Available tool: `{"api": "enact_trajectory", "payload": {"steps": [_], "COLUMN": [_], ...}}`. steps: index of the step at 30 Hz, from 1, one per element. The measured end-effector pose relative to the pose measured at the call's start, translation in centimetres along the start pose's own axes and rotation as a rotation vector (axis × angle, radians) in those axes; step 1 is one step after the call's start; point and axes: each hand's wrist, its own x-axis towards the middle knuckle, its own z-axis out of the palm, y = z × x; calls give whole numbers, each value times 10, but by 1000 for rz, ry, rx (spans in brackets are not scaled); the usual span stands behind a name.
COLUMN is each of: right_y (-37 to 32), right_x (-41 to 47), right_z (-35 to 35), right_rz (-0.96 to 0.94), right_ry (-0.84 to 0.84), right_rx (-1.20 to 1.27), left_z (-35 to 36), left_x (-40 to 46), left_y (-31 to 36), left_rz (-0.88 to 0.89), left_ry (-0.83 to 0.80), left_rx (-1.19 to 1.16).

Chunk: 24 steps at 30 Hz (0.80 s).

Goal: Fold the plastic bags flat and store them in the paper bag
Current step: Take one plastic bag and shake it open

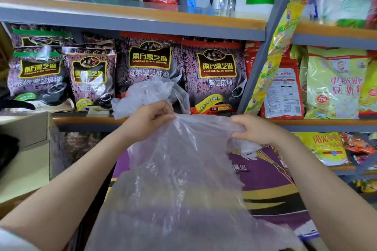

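plastic bag [183, 179] (between 2 hands)

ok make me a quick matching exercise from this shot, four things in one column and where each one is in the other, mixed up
Things:
1. left hand
2. right hand
3. crumpled plastic bag
4. cardboard box

Places:
A. at the far left edge of the view
B. gripping the right end of the stretched plastic bag
C. on the shelf, in front of the black sesame packets
D. gripping the left end of the stretched plastic bag

Pairs: 1-D, 2-B, 3-C, 4-A
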Motion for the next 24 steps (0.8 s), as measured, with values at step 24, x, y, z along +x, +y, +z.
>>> {"api": "enact_trajectory", "payload": {"steps": [24], "right_y": [79], "right_x": [6], "right_z": [-18], "right_rz": [316], "right_ry": [87], "right_rx": [-90], "left_z": [8], "left_x": [15], "left_y": [-27], "left_rz": [-221], "left_ry": [-369], "left_rx": [141]}}
